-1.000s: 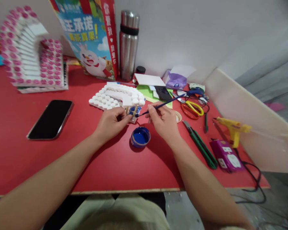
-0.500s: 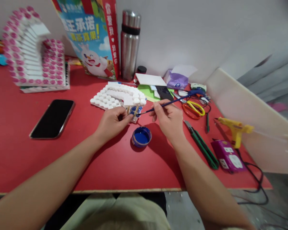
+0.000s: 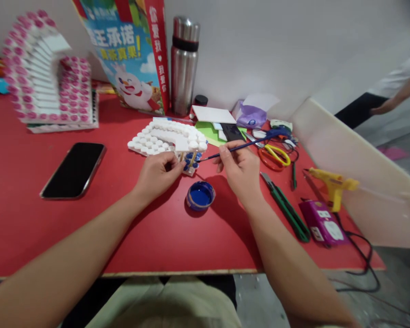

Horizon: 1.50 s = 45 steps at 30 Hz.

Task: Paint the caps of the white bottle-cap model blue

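Observation:
A white foam model [image 3: 167, 136] covered in round white studs lies on the red table [image 3: 123, 218]. My left hand [image 3: 159, 172] is closed on its near corner, where small blue-painted studs and thin sticks show. My right hand [image 3: 241, 169] pinches a thin blue paintbrush [image 3: 239, 146], whose tip touches the blue studs. A small round pot of blue paint [image 3: 200, 196] sits just in front of both hands.
A black phone [image 3: 73, 170] lies at the left. A pink-studded model [image 3: 44, 73], a printed carton [image 3: 130, 50] and a steel flask [image 3: 183, 64] stand at the back. Scissors [image 3: 275, 152], a green cutter [image 3: 287, 207], a yellow glue gun [image 3: 331, 187] and a purple box [image 3: 321, 223] lie at the right. Another person's arm [image 3: 396, 98] shows far right.
The brush tip has stayed at the blue studs with only slight shifts of my right hand. Another person's arm has come into view at the far right.

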Each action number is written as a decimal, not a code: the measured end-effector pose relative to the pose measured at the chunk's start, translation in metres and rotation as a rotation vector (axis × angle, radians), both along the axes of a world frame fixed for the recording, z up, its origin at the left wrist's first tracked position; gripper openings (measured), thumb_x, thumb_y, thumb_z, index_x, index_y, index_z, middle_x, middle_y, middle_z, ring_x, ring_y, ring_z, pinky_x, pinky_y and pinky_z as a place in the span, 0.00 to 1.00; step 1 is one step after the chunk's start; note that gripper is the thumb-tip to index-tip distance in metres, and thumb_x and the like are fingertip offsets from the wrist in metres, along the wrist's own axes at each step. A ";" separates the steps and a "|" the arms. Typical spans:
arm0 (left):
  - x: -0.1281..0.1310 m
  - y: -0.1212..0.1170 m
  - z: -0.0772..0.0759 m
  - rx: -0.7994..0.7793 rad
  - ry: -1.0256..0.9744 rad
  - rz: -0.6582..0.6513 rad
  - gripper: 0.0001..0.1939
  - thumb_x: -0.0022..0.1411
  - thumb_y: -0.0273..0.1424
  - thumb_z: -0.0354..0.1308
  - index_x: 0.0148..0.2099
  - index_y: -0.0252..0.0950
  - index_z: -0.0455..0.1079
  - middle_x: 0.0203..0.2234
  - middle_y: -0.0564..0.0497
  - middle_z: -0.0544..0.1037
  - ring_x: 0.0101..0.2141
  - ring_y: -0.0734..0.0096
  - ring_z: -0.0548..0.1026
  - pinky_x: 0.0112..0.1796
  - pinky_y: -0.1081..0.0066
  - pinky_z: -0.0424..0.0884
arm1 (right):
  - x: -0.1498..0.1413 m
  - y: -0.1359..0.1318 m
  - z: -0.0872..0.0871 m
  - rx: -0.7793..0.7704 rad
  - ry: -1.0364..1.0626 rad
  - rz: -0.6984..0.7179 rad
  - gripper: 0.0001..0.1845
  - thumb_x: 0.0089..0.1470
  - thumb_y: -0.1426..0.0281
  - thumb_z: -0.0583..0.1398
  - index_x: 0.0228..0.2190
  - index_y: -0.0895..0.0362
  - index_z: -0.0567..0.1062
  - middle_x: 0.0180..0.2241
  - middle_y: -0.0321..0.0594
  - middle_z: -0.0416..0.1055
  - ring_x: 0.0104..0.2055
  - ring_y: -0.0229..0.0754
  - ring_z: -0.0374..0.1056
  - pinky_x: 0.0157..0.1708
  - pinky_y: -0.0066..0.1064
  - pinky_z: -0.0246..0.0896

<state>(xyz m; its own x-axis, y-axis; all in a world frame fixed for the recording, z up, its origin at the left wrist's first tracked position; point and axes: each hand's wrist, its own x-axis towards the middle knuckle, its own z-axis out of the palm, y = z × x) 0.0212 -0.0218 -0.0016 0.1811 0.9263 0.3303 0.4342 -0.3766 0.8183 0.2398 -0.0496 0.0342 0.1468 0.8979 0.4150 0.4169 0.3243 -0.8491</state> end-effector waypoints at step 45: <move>0.000 0.001 -0.004 0.020 -0.021 -0.008 0.18 0.63 0.38 0.61 0.24 0.36 0.66 0.18 0.55 0.68 0.22 0.75 0.64 0.27 0.71 0.58 | 0.001 -0.001 0.000 0.004 -0.192 0.065 0.10 0.70 0.63 0.60 0.34 0.52 0.72 0.28 0.35 0.78 0.29 0.40 0.76 0.33 0.32 0.69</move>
